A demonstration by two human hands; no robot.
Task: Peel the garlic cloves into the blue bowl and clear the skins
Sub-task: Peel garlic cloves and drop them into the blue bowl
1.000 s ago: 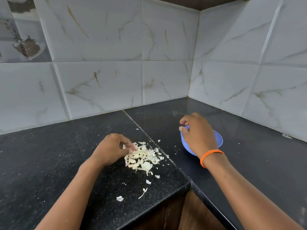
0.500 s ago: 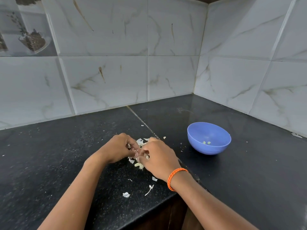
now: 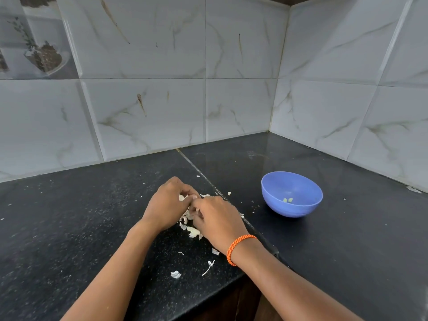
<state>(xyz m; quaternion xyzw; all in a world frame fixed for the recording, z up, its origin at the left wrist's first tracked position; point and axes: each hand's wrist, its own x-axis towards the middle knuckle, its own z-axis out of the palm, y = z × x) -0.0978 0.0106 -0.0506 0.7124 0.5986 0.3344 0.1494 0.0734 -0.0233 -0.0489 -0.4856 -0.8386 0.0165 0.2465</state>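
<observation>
black granite countertop [image 3: 69,228] carries a pile of garlic skins [image 3: 188,224], over which the left hand [image 3: 165,206] and right hand [image 3: 216,222] meet fingertip to fingertip, both with fingers curled and pinching at a pale garlic piece [image 3: 181,197] between them; whether each hand actually grasps it cannot be told. blue bowl [image 3: 291,194] stands upright well to the right of the grip, apart from both hands, with a few peeled cloves [image 3: 287,199] inside. loose skin scraps [image 3: 175,274] lie nearer the counter edge below the grip, and an orange braided band [image 3: 238,247] circles the right wrist.
</observation>
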